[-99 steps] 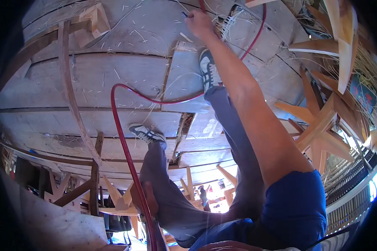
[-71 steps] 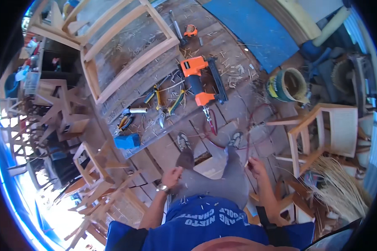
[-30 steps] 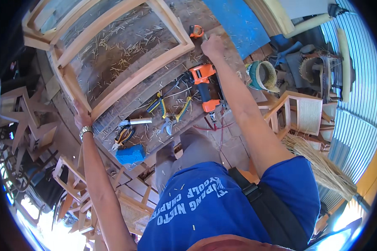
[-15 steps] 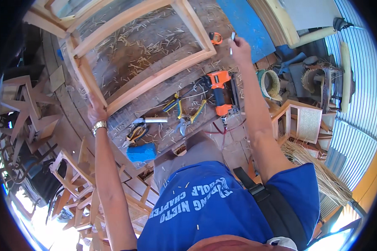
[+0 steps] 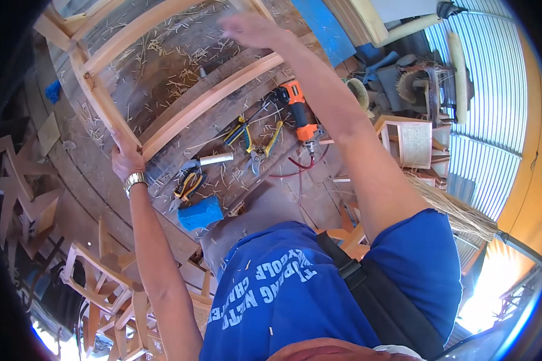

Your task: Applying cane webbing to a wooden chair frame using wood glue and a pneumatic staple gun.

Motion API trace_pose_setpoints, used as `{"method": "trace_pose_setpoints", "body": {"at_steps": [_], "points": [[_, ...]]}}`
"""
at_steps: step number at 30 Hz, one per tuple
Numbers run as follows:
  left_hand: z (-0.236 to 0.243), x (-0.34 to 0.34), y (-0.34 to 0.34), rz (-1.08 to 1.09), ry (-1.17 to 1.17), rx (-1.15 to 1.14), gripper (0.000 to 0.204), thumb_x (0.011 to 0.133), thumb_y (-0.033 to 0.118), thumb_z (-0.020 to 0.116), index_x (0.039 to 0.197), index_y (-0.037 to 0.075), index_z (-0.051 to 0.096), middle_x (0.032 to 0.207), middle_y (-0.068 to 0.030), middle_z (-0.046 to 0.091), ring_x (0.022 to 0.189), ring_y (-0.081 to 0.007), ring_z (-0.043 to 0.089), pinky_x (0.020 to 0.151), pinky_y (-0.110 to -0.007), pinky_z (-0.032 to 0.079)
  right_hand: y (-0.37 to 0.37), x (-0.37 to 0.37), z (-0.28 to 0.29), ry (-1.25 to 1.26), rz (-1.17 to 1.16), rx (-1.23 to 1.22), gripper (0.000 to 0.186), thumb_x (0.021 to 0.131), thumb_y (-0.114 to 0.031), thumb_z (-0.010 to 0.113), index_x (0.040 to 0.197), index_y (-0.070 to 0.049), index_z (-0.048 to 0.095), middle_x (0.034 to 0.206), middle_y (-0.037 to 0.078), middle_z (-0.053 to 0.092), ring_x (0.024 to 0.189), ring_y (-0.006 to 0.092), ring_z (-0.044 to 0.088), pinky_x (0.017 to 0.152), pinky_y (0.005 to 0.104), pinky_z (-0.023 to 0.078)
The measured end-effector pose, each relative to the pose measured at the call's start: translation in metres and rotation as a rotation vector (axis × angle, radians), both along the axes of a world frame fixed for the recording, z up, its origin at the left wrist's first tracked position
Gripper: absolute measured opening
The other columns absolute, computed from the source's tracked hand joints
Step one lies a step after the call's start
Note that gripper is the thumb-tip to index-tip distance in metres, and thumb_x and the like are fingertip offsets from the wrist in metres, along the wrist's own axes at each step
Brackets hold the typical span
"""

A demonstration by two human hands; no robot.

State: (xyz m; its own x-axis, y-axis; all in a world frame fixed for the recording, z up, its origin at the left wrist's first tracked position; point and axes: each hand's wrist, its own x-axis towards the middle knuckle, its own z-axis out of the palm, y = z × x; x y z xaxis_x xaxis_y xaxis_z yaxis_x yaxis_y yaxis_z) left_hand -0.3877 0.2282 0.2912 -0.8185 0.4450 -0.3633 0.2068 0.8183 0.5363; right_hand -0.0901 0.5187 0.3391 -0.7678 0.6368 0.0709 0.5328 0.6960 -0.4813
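My left hand [image 5: 127,157] is closed round the near left corner of a pale wooden frame [image 5: 208,105], which lies tilted on the worktable. Over the frame's opening is my right hand [image 5: 250,30], smeared by motion, so what it holds, if anything, does not show. My right forearm crosses above the frame's right side and hides part of it. On the near side of the frame lie an orange and black nail gun [image 5: 297,111], blue shears with yellow handles [image 5: 256,157], yellow and black pliers [image 5: 188,188] and a light-handled tool [image 5: 214,159].
Short cane scraps [image 5: 177,78] litter the boards. A blue block [image 5: 200,213] sits at the table's near edge. A blue panel [image 5: 325,30] lies far right. Wooden chair frames [image 5: 99,274] stand at left, with a cane-panelled piece [image 5: 415,144] and a cane bundle [image 5: 457,207] at right.
My right hand, earlier holding a small white stick-like thing beside the blue panel, has swung left over the frame. The whole view has shifted; my left hand stays on the same corner.
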Motion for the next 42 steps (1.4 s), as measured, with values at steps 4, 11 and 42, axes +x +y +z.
{"method": "trace_pose_setpoints", "body": {"at_steps": [4,11,42], "points": [[0.006,0.006,0.001,0.007,-0.032,0.037,0.11,0.079,0.089,0.023,0.109,-0.006,0.068,0.107,-0.0292,0.067,0.105,-0.0425,0.062,0.094,-0.048,0.044,0.004,0.112,0.034,0.171,-0.521,0.032,0.023,0.087,-0.013,0.066,0.109,-0.006,0.068,0.094,0.01,0.07,0.085,0.0219,0.066,0.079,0.0338,0.053],[0.013,0.011,0.01,0.128,-0.047,0.067,0.108,0.079,0.089,0.029,0.107,-0.007,0.068,0.102,-0.0263,0.069,0.093,-0.0404,0.066,0.081,-0.048,0.05,-0.012,0.222,-0.046,-0.336,-0.241,-0.292,0.02,0.076,-0.012,0.069,0.095,-0.003,0.067,0.088,0.012,0.068,0.082,0.0271,0.066,0.073,0.0352,0.052],[-0.017,0.111,0.201,-0.823,-0.019,-0.367,0.076,0.062,0.073,0.074,0.091,0.003,0.073,0.093,-0.0204,0.071,0.092,-0.0335,0.069,0.082,-0.041,0.053,-0.027,0.06,-0.006,0.479,-0.301,-0.802,0.026,0.089,-0.003,0.069,0.113,0.001,0.061,0.1,0.004,0.067,0.089,0.0095,0.063,0.081,0.0236,0.053]]}}
